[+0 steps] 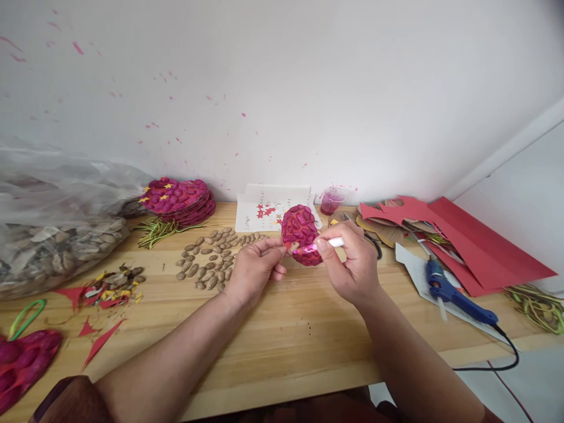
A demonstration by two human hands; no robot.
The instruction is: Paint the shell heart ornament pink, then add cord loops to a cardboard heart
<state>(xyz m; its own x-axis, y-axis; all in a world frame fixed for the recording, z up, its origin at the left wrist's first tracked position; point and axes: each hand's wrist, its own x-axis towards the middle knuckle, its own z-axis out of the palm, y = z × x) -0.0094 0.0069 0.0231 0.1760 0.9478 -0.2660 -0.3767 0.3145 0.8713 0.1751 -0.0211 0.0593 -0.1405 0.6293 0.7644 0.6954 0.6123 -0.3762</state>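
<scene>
My left hand (255, 267) pinches the lower left edge of a round magenta disc covered in painted nut shells (300, 230), holding it upright above the wooden table (286, 335). My right hand (352, 261) is closed round a thin white brush handle (335, 241), its pink-stained tip touching the lower edge of the disc. Both hands meet at the disc, near the table's middle.
Loose peanuts (211, 258) lie left of my hands. A stack of finished magenta discs (178, 198) sits at the back left beside a plastic bag of shells (48, 235). A paint cup (330, 201), red paper (476, 241) and a blue glue gun (453, 294) lie right.
</scene>
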